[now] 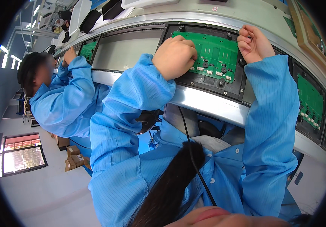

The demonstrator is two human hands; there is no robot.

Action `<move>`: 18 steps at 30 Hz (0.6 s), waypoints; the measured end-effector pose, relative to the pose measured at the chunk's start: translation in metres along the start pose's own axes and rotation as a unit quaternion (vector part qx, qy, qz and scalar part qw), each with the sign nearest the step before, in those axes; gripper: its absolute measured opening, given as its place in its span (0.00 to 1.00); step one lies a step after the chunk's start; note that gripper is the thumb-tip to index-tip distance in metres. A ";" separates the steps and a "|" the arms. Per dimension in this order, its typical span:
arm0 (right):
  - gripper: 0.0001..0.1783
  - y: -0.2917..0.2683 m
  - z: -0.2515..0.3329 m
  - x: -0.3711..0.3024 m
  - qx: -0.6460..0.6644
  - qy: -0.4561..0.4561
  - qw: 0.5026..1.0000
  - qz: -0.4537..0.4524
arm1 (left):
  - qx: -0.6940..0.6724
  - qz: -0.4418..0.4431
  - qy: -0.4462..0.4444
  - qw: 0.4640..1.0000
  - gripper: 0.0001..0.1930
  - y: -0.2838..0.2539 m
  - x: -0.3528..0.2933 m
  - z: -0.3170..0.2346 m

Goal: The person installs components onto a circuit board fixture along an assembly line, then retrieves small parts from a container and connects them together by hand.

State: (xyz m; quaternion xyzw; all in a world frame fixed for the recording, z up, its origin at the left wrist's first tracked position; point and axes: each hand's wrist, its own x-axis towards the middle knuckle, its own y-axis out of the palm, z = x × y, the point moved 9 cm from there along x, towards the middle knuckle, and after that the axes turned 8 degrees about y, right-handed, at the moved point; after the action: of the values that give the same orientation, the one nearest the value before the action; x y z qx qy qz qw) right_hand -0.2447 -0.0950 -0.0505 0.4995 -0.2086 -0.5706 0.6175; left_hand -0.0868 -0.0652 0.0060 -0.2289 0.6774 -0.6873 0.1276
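A green circuit board [217,49] sits in a black carrier frame [193,78], held at its edges by round black knobs. White connectors [210,72] and small black round parts line its near edge. My left hand [175,56] covers the board's left part, its back toward me and its fingers curled down close to the connectors. What those fingertips hold, if anything, is hidden. Over the frame's right edge, my right hand [254,43] is raised with fingers bent inward and drawn together. Anything between its fingers is too small to make out.
The carrier rides on a metal-edged conveyor track [208,104]. More boards in carriers lie to the right [309,100] and far left [88,50]. A co-worker in a blue coat [66,98] works at left. White bins [80,17] and a wooden-edged tray [312,36] stand beyond the track.
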 end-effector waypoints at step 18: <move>0.02 0.004 -0.005 0.003 0.010 0.005 1.000 0.017 | 0.100 0.046 -0.015 0.994 0.04 0.002 0.010 -0.007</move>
State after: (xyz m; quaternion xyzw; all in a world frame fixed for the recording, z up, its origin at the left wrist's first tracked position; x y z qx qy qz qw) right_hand -0.2385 -0.0963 -0.0501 0.5051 -0.2197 -0.5555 0.6229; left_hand -0.0994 -0.0641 0.0056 -0.1940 0.6133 -0.7412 0.1920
